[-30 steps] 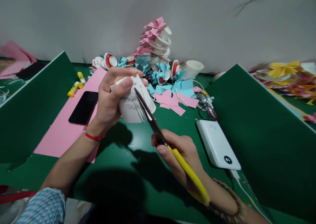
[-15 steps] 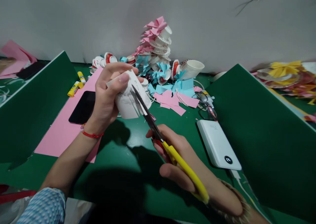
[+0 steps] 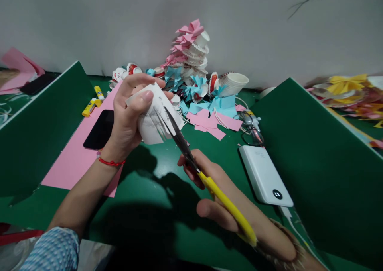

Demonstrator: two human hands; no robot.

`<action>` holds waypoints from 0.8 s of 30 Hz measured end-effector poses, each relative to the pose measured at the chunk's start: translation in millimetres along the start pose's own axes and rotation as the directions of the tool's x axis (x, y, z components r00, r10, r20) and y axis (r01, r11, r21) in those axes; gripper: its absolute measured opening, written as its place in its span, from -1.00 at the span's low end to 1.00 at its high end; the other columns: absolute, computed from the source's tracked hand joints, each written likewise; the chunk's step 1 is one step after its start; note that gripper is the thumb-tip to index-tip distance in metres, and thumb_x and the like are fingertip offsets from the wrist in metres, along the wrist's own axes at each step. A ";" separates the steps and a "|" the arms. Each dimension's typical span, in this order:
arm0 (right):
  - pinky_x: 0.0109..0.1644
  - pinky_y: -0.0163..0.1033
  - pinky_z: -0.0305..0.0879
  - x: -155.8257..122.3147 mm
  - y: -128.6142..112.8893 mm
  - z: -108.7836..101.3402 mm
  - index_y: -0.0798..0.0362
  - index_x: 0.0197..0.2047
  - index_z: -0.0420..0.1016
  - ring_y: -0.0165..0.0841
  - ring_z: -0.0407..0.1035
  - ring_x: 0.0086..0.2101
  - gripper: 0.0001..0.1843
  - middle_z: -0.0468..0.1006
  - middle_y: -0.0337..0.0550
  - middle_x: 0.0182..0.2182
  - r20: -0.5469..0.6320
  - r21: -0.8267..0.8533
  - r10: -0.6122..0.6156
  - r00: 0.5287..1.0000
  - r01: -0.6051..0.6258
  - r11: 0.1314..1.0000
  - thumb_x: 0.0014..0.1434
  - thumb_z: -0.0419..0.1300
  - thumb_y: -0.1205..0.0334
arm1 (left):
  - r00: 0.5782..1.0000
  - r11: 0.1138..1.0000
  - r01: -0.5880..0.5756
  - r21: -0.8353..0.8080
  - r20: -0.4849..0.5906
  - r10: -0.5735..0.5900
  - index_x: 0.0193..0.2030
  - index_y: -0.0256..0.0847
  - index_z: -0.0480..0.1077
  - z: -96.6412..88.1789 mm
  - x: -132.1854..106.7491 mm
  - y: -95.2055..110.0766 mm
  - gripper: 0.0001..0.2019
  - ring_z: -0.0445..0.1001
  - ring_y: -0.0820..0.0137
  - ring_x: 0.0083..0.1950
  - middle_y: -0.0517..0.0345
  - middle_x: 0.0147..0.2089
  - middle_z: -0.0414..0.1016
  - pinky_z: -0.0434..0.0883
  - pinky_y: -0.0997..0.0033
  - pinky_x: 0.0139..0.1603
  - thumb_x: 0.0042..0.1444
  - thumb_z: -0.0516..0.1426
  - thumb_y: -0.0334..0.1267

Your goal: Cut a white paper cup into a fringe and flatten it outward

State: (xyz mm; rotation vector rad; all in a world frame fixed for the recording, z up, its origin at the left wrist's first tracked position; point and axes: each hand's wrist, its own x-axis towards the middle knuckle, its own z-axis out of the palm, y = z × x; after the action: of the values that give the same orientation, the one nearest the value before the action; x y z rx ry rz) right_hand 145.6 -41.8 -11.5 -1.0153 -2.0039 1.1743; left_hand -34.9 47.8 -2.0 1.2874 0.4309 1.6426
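My left hand (image 3: 127, 111) grips a white paper cup (image 3: 151, 129) tilted above the table, thumb on its near side. Several narrow slits run through the cup's wall, leaving thin strips along the edge. In my right hand (image 3: 209, 187) is a pair of scissors (image 3: 214, 189) with yellow handles and dark blades. The blades point up and to the left and lie at the cup's wall, beside the cut strips. My right thumb is on the handle; the other fingers are partly hidden behind it.
Behind the cup stand stacked fringed cups (image 3: 196, 55) with pink and blue paper. Pink scraps (image 3: 205, 119), eyeglasses (image 3: 251, 127) and a white power bank (image 3: 265, 175) lie to the right. At left are a phone (image 3: 98, 129), pink sheet (image 3: 72, 159) and glue sticks (image 3: 89, 107). Green dividers (image 3: 323, 151) flank the table.
The scissors have shifted slightly right and down along the cup's edge. My left hand has turned the cup a little to the left, and another cut strip shows.
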 end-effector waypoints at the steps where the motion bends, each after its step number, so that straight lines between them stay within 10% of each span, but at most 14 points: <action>1: -0.43 -0.28 0.08 -0.1 0.3 0.2 0.05 -0.19 0.24 -0.40 0.06 -0.46 -0.24 0.24 -0.25 -0.43 0.004 -0.002 0.003 1.000 -0.003 1.000 0.01 -0.11 -0.53 | 1.000 1.000 0.001 0.000 -0.005 -0.001 -0.29 -0.11 0.40 0.7 -0.2 0.3 -0.85 0.58 0.38 -0.27 0.26 -0.27 0.53 0.51 0.43 -0.25 0.02 0.24 -0.16; 24: -0.44 -0.29 0.05 -0.3 3.7 1.8 0.05 -0.21 0.24 -0.42 0.02 -0.48 -0.30 0.20 -0.28 -0.47 -0.044 0.031 -0.014 0.999 0.016 0.999 0.08 -0.12 -0.48 | 1.000 1.000 0.012 -0.025 0.007 -0.011 -0.29 -0.10 0.44 3.3 -3.7 -1.5 -0.92 0.58 0.27 -0.10 0.24 -0.24 0.53 0.53 0.21 -0.02 0.05 0.21 -0.22</action>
State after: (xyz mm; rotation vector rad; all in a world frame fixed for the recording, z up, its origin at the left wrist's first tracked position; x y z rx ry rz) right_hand 145.5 -41.7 -15.7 -1.0002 -1.9497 1.1625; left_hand -31.4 44.6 -3.9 1.2701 0.4118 1.6285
